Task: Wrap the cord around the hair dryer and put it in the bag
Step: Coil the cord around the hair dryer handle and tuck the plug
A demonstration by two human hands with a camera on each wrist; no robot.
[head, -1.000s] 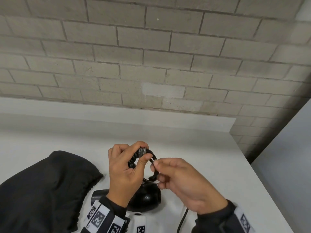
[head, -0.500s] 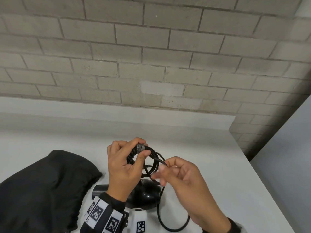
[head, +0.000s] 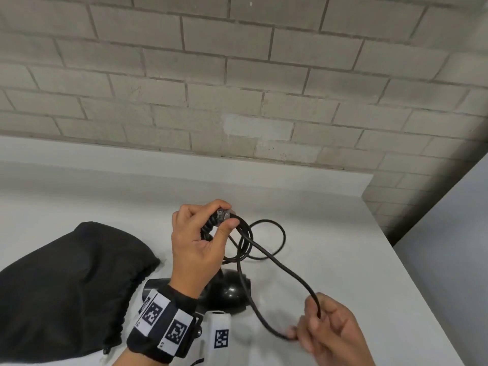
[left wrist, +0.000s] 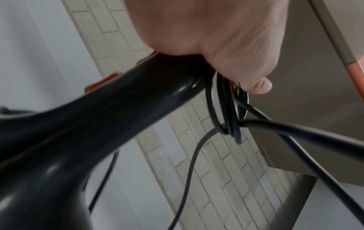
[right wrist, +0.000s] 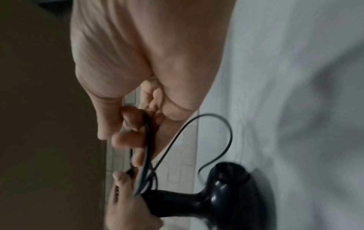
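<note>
Hair dryer [head: 227,291] near the desk's [head: 330,233] front edge, handle-top gripped in our left hand [head: 198,244], our right hand [head: 332,336] pinching its cord [head: 280,265], bag [head: 66,281] at left.

We count one hair dryer [head: 227,291], lower centre, black. One cord [head: 266,249], coiled in a few loops centre frame; exact loop count we can't tell. One black bag [head: 66,281], lower left. Two hands: left hand [head: 196,249] centre, right hand [head: 332,336] lower right. One white table [head: 330,207].
</note>
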